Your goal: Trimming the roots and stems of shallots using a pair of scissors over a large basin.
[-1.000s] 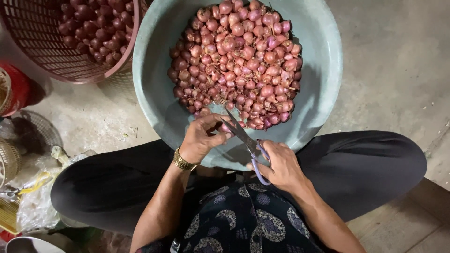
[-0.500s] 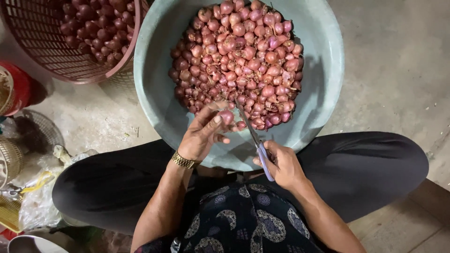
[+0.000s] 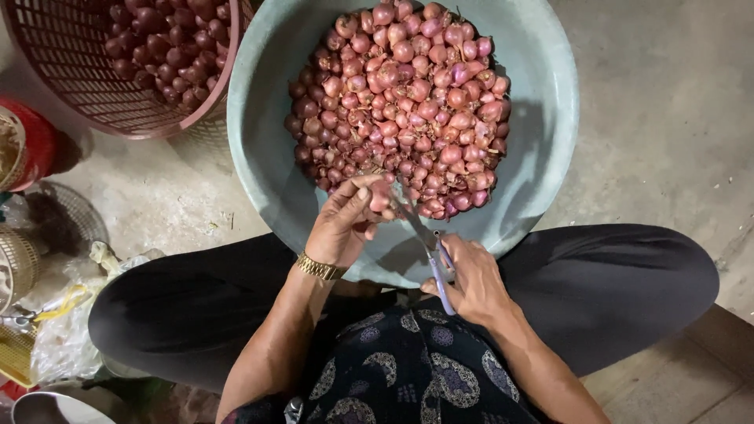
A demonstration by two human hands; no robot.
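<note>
Both forearms reach forward from the lap. The left hand (image 3: 345, 220) is turned palm-inward, its fingers (image 3: 357, 196) curled and pinched together, a gold band at the wrist. The right hand (image 3: 471, 279) sits lower, knuckles up, fingers closed in a grip.

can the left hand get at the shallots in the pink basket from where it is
Probably yes, with a stretch. The left hand holds a shallot over the teal basin; the pink basket sits up-left beside the basin, open-topped, with nothing between. It would likely have to put that shallot down first.
</note>
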